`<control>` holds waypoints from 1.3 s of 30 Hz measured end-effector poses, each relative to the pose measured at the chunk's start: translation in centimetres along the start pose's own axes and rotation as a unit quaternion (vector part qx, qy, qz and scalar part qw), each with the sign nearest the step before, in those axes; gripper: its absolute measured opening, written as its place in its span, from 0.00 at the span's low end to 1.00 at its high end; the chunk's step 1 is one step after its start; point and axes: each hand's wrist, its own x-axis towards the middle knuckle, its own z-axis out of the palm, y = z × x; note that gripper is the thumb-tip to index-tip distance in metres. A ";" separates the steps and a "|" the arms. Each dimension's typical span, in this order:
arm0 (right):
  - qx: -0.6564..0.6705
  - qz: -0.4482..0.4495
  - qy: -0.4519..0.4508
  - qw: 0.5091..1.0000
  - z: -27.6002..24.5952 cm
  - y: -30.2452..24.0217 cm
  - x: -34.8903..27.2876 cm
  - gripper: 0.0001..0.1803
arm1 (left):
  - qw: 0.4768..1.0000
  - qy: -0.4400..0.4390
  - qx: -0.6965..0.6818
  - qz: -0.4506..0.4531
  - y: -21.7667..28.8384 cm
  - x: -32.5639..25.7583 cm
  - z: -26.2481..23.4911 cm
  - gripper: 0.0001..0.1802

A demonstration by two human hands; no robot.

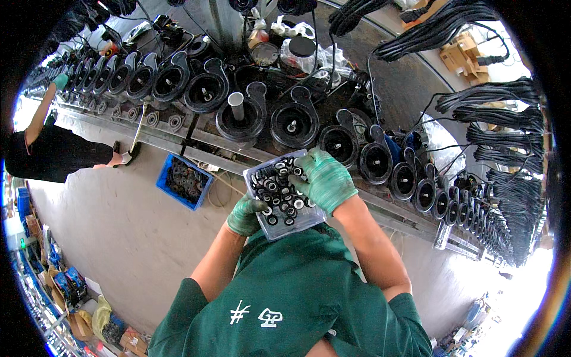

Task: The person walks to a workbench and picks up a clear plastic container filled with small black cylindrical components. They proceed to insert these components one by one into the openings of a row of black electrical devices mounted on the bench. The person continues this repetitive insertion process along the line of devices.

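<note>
A clear plastic box [300, 224] full of small black and silver ring-shaped parts [278, 185] is held in front of my body. My left hand [245, 216], in a green glove, grips its left side with the thumb over the rim. My right hand [325, 178], also gloved in green, reaches over the box's right side. Its thumb and fingers are bent together among the rings; what lies between the fingertips is too small to make out. Just beyond the box stands a round black housing [294, 124] with a metal shaft in its middle.
Round black housings line the long bench, one bearing an upright metal cylinder [236, 107]. A blue crate [183, 181] of dark parts sits on the floor. Bundled black cables [437, 30] hang at right. Another person in dark clothes [59, 149] works at far left.
</note>
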 end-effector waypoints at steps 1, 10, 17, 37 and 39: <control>0.003 -0.005 -0.005 1.000 0.1 0.3 -0.3 0.15 | 1.000 0.001 0.002 -0.002 0.0 0.1 0.2 0.53; 0.140 0.164 0.147 0.965 -1.7 7.2 -1.5 0.11 | 1.000 -0.014 -0.015 -0.003 0.1 -0.4 1.0 0.50; 0.177 0.307 0.034 0.935 1.4 13.3 -0.7 0.16 | 1.000 -0.003 -0.012 -0.010 -0.4 0.0 -0.2 0.50; 0.024 0.032 0.078 0.996 -1.2 1.7 -3.3 0.17 | 0.998 -0.037 0.034 -0.026 0.4 2.2 1.6 0.51; 0.012 0.026 0.063 0.998 -1.3 1.8 -3.4 0.17 | 0.998 -0.038 0.029 -0.034 0.3 2.5 1.7 0.51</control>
